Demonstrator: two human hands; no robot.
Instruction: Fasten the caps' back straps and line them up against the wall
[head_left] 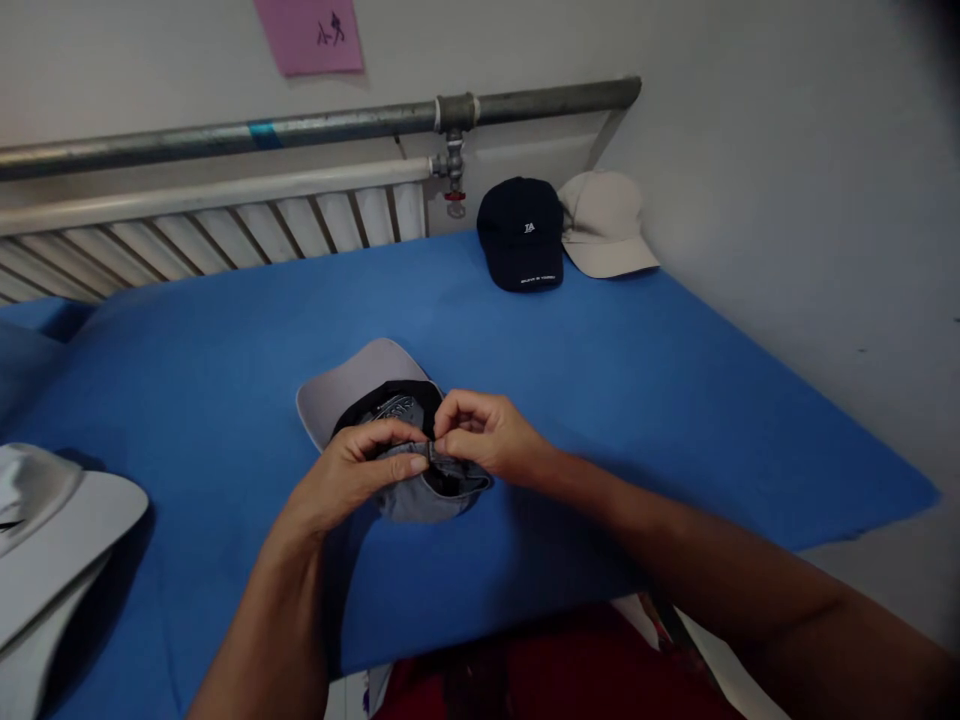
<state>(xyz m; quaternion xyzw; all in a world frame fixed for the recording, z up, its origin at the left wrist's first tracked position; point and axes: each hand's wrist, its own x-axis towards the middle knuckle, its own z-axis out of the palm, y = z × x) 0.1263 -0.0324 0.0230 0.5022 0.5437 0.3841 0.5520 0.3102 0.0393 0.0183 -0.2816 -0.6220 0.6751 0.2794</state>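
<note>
Grey baseball cap with a black inner lining (352,385) lies upside down on the blue cloth table cover (637,400), near the front edge, with its brim pointing away from the person. Both hands are at the near side of the cap. The left hand (360,472) pinches the narrow rear strap (429,452) between thumb and forefinger, and the right hand (486,435) pinches the same strap from the other side, so the fingertips almost meet. Judged step: work on the back closure, with the two strap ends held together over the opening. Whether the closure is fastened cannot be told, since the fingers cover it. Any further move on the strap calls for a steady grip from one hand while the other shifts, and the crown is soft and folds under pressure. Well apart, at the far edge by the wall, sit a dark navy cap with a white logo (521,235) and, touching it, a beige cap (604,225). Pale grey brimmed hats (52,530) lie at the left edge.
</note>
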